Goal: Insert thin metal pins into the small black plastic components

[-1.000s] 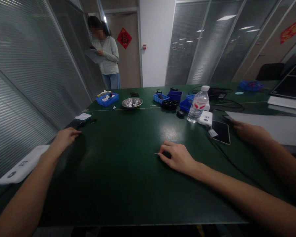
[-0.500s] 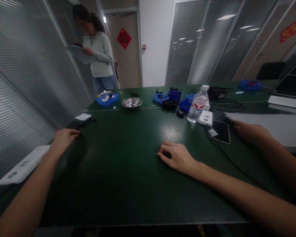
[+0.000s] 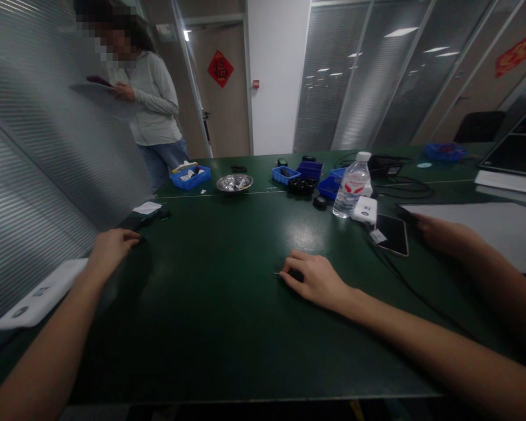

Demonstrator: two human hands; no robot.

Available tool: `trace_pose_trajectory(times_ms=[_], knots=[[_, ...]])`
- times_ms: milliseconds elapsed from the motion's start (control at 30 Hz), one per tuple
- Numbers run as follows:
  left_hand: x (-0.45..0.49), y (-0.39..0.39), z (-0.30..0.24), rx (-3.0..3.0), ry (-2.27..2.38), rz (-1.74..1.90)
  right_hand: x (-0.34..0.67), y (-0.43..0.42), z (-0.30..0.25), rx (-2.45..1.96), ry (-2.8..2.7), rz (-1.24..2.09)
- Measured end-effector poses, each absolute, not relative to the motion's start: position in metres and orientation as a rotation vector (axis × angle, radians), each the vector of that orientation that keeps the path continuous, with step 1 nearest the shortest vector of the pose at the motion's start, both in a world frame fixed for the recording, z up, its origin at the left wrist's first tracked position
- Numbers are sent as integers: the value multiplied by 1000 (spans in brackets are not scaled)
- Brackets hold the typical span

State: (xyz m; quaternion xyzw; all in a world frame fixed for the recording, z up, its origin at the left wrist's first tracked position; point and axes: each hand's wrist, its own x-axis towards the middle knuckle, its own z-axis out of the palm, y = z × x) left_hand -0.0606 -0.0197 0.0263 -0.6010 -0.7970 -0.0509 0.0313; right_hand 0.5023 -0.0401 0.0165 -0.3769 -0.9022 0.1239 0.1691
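On the left of the green table, my left hand rests low with its fingers drawn together at the tips. Whatever may lie between those fingertips is hidden. A flat dark item lies just beyond it. Near the middle, my right hand is closed in a pinch, its side against the tabletop. From between thumb and forefinger a short thin metal pin points left. The dark patch inside the curled fingers is too dim to tell apart as object or shadow.
Another person's hand lies at the right by white paper. A water bottle, white power bank and phone stand nearby. Farther back are a metal bowl and blue bins. A white device sits left.
The standing person at the back has moved to the left with the papers. Both my hands stay almost where they were.
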Motion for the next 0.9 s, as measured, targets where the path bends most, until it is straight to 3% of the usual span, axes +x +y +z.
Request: trace_pose_trajectory(times_ms=[900], knots=[[-38,-27,33,-1788,-2490,-184,503,-40,17,-1055,-2567,363]])
